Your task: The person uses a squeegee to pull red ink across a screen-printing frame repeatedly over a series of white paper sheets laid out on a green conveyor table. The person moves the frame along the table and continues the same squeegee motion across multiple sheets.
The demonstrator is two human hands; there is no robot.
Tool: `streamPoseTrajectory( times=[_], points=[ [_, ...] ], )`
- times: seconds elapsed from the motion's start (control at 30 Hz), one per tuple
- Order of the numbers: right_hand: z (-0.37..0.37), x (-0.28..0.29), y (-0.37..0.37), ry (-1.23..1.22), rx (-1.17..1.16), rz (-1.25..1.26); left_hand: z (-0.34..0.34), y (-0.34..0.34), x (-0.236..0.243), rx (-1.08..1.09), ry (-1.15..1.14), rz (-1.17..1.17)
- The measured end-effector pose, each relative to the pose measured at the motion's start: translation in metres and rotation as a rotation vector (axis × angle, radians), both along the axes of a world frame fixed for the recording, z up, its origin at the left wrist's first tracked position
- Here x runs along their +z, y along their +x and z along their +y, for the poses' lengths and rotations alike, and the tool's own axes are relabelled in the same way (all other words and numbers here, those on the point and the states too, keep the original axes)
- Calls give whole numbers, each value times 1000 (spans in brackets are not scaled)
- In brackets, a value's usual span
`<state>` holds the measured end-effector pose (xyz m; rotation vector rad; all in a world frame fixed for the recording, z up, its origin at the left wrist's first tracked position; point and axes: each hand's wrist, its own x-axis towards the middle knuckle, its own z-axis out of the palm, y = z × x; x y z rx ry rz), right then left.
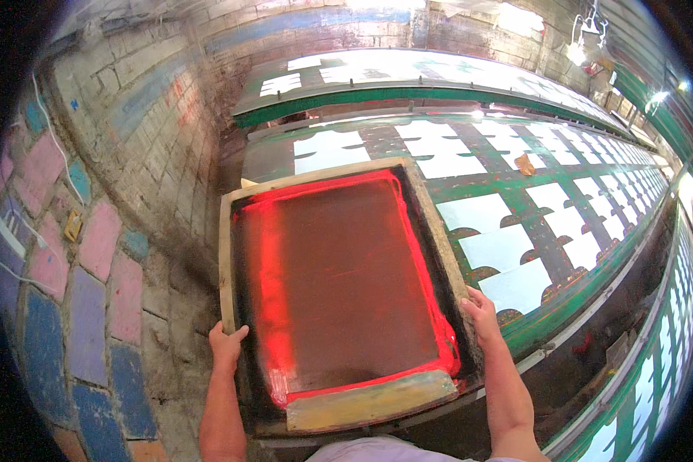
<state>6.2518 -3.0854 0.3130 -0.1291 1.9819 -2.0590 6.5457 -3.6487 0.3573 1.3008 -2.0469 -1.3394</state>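
Observation:
A wooden-framed printing screen is in front of me, held at both sides. My left hand grips its left edge, thumb on top of the frame. On the opposite side my right hand is closed round the right edge. Bright red ink runs round the dark mesh, thickest along the left. A flat, paint-stained squeegee blade lies inside the frame at the near end. The fingers under the frame are hidden.
To the right, a long green printing table carries rows of white cut fabric pieces. A brown scrap lies among them. Behind is another table with white pieces. A painted block wall stands left, with a cable.

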Motion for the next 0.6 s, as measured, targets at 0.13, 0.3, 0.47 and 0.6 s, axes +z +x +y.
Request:
streamPoseTrajectory(
  times=[0.13, 0.3, 0.47, 0.6],
  points=[
    [9, 2, -6, -12, -1, -34, 6, 2, -10, 6, 1, 28],
    [18, 14, -9, -47, 36, 6, 8, 1, -20, -7, -55, 18],
    [38, 19, -18, -44, 20, 16, 19, -9, -25, -9, -65, 22],
    [44, 27, -13, 151, 5, 180, 24, -14, -22, 54, -168, -101]
  ],
)
